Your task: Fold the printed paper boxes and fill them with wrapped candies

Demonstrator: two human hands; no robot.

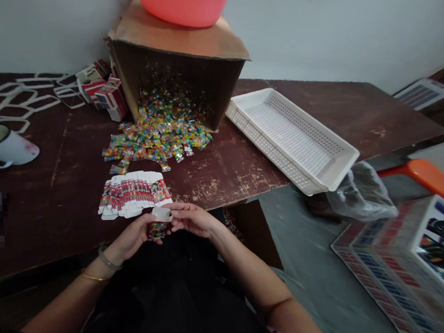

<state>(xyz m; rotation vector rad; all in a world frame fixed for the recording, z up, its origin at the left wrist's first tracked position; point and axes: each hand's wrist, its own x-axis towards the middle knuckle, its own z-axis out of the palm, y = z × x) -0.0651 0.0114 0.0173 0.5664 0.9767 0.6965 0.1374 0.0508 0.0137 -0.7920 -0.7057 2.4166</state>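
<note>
A small printed carton (158, 229) with a white flap up is held between my two hands at the table's front edge. My left hand (138, 234) grips its left side, while the fingers of my right hand (189, 219) close on its right side near the flap. Just beyond them a row of flat, overlapping cartons (132, 193) lies on the brown table (223, 179). Behind that row, small clear packets of colourful candy (162, 135) spill out of a cardboard box (183, 47) lying on its side.
A red basin (188, 4) sits on the cardboard box. To the right, a white perforated tray (299, 135) overhangs the table edge. An enamel mug (7, 146) stands at left. A plastic crate (388, 256) and an orange stool (424, 175) are at lower right.
</note>
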